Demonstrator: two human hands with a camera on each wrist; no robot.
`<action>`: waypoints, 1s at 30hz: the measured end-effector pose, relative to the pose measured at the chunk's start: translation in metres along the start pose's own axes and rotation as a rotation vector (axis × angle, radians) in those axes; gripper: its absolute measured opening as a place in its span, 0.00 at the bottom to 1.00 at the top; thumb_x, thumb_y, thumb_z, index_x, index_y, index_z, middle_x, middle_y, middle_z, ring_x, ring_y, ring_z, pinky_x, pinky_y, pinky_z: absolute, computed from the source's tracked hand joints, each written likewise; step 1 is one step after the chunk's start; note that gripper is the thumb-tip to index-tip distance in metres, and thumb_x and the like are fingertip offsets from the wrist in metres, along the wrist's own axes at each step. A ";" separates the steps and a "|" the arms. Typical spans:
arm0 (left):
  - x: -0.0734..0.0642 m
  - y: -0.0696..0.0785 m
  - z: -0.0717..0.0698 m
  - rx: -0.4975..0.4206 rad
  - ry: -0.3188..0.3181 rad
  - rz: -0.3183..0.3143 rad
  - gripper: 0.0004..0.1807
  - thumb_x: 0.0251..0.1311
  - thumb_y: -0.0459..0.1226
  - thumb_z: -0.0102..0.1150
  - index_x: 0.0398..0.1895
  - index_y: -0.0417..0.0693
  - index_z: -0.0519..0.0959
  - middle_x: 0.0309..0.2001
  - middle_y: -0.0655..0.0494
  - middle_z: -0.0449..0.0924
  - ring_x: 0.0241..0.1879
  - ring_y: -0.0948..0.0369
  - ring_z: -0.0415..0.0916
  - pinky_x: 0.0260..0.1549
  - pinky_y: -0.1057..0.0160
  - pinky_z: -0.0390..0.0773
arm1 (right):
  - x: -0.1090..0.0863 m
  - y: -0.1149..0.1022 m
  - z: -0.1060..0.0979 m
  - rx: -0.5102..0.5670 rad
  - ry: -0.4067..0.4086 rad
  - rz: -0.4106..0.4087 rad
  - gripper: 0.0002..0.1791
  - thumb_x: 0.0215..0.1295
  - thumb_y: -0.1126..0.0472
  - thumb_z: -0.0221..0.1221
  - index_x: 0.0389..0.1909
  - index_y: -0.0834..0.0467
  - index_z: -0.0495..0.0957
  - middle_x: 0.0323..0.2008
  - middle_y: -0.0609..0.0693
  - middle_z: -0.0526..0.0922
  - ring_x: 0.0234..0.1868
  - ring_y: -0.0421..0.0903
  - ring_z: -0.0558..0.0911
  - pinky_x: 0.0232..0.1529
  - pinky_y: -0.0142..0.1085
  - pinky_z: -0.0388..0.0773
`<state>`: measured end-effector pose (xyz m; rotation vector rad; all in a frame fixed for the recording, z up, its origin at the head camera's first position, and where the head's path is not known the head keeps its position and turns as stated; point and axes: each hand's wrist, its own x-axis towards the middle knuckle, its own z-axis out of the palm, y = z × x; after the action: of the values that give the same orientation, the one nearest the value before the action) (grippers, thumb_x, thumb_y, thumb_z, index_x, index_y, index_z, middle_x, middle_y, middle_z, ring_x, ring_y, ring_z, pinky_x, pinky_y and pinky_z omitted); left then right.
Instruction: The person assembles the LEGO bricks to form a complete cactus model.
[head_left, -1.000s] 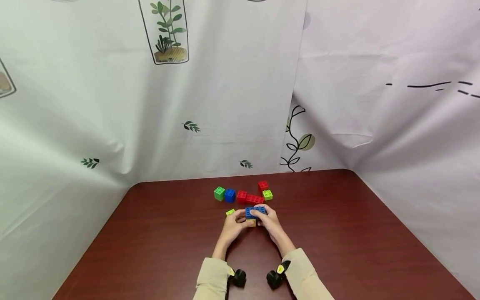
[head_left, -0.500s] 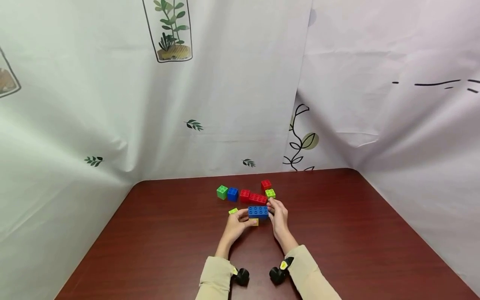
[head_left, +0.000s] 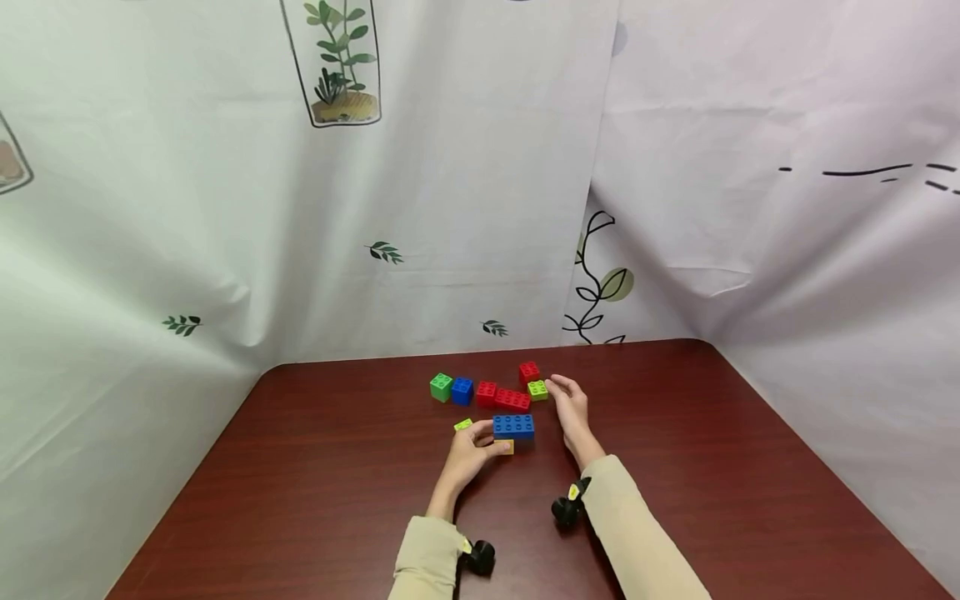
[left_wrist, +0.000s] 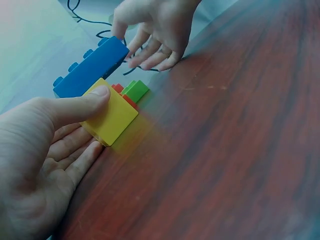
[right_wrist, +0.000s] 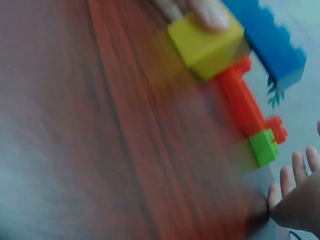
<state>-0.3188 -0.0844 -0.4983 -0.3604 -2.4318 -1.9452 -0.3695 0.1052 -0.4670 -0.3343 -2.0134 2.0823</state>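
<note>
My left hand pinches a yellow toy building brick, its thumb lying on the brick's side. A long blue brick sits on top of the yellow one and juts out past it to the right. To the right, my right hand holds nothing; its fingers are spread and loosely bent. Its fingertips are close beside a small lime-green brick; in the right wrist view a gap shows between the hand and that green brick. Another lime-green brick is partly hidden behind my left hand.
Behind the hands, a green brick, a short blue brick, a short red brick and a long red brick form a row on the dark red-brown table. Farther back is another red brick. A printed cloth hangs beyond.
My right hand has let go of the blue brick and moved right and forward, towards the lime-green brick. My left hand stays in nearly the same place, still holding the yellow brick.
</note>
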 end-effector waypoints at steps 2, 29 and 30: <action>0.001 -0.001 0.000 0.001 -0.012 0.001 0.26 0.56 0.35 0.68 0.58 0.32 0.75 0.53 0.35 0.80 0.54 0.42 0.79 0.53 0.51 0.81 | 0.004 0.001 -0.001 -0.040 -0.039 0.011 0.24 0.70 0.58 0.54 0.64 0.65 0.70 0.65 0.64 0.70 0.66 0.59 0.68 0.70 0.51 0.65; -0.001 -0.001 0.000 -0.010 -0.005 -0.010 0.26 0.56 0.37 0.69 0.57 0.35 0.76 0.53 0.36 0.80 0.55 0.42 0.79 0.54 0.50 0.80 | 0.021 0.004 0.007 -0.337 -0.277 0.061 0.29 0.71 0.66 0.47 0.73 0.62 0.58 0.74 0.65 0.56 0.72 0.62 0.59 0.74 0.55 0.58; -0.001 -0.001 0.000 -0.011 -0.003 -0.011 0.26 0.56 0.37 0.69 0.57 0.35 0.76 0.53 0.36 0.80 0.55 0.42 0.79 0.54 0.50 0.80 | 0.021 0.004 0.007 -0.345 -0.274 0.053 0.29 0.71 0.66 0.48 0.73 0.62 0.58 0.73 0.65 0.57 0.71 0.62 0.60 0.73 0.55 0.59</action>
<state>-0.3184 -0.0845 -0.4992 -0.3515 -2.4310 -1.9639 -0.3921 0.1050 -0.4712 -0.1666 -2.5580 1.8895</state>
